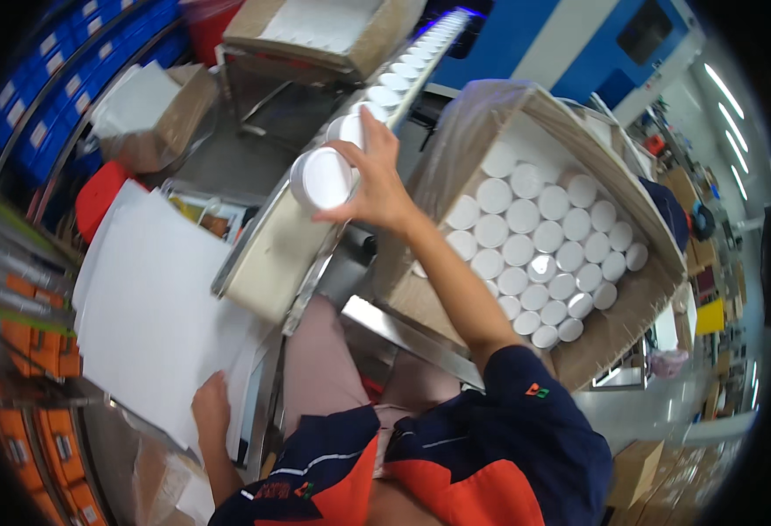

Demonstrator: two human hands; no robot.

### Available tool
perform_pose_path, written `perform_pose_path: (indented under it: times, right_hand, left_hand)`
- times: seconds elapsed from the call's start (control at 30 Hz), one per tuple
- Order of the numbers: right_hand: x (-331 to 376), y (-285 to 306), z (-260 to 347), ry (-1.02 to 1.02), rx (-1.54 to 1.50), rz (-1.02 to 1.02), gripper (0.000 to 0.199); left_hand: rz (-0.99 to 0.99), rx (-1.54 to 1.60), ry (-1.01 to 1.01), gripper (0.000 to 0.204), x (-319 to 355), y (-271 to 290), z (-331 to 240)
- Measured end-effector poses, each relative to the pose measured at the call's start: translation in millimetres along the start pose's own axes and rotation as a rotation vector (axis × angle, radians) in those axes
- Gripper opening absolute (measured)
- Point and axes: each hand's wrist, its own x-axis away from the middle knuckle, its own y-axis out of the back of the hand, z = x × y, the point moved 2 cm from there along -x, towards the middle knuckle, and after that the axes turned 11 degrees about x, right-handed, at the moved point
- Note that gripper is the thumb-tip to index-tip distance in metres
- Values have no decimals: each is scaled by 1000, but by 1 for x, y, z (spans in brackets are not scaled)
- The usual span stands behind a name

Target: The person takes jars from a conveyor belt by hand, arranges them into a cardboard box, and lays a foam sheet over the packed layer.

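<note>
My right hand (372,180) reaches over the near end of a narrow conveyor belt (271,267). Its thumb and a finger close around a round white-capped jar (326,178), tilted with its cap toward me. A second white-capped jar (347,131) stands just behind it, against my raised index finger; whether I grip that one too cannot be told. A row of similar jars (394,82) runs back along the belt. On the left, my left hand (212,405) rests at the edge of a stack of large white sheets (153,316), its fingers mostly hidden.
To the right, a plastic-lined carton (569,351) holds many white-capped jars in rows. Another carton (298,39) stands on a metal frame beyond the belt. Blue bins (43,105) and orange bins (61,438) fill racks at left. A blue-and-white machine (569,44) stands at the back.
</note>
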Motion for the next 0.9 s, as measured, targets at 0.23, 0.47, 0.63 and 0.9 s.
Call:
perform_pose_path:
  times: [0.23,0.47,0.63,0.9]
  right_hand:
    - [82,158,-96,-512,770,-687,97]
    - [87,160,-223,-768,1027,-641,99]
    - [76,150,-228,-907,1065,-613,106]
    - [75,194,-2,-133,-415,-226,89]
  left_hand:
    - [-396,-217,319,36,-28,84,-3]
    - [-519,-821,263,40,-73,255,-64]
    - [-686,-1164,-141,40,-73,385,36]
    - [-634,-871,-1375,7,-94,181,-439]
